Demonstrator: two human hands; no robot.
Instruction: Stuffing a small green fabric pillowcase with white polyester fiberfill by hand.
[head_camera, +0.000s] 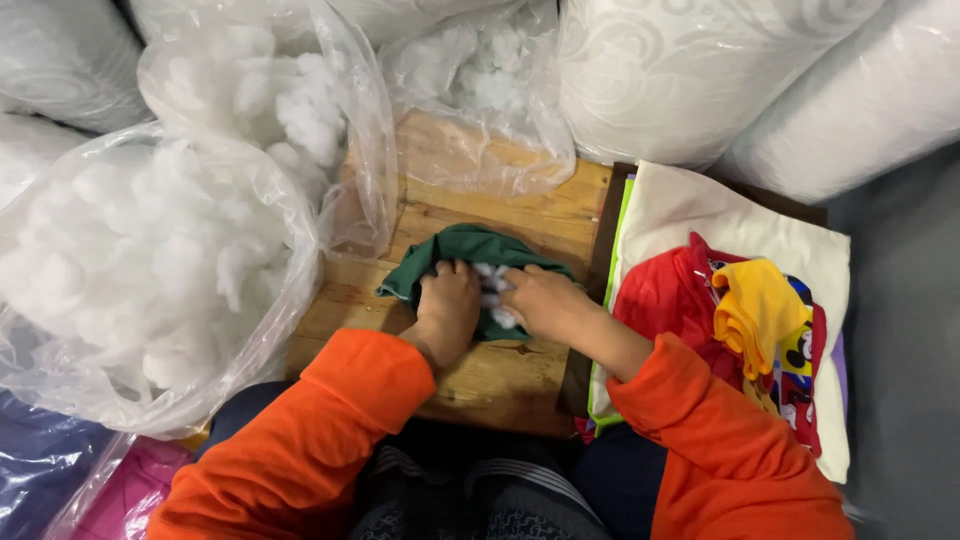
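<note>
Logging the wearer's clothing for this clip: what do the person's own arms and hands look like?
Both arms are in loose, bright orange long sleeves of soft fabric, plain with no visible markings, the cuffs pushed up a little above the wrists. The left hand and right hand are bare: no gloves, rings or watch visible.

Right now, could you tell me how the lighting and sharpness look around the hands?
Head view: soft, even light, no hard shadows; the left hand and right hand on the green cloth are fairly sharp; glare streaks the plastic bag; the edges curve slightly, and the bottom corners look soft.
</note>
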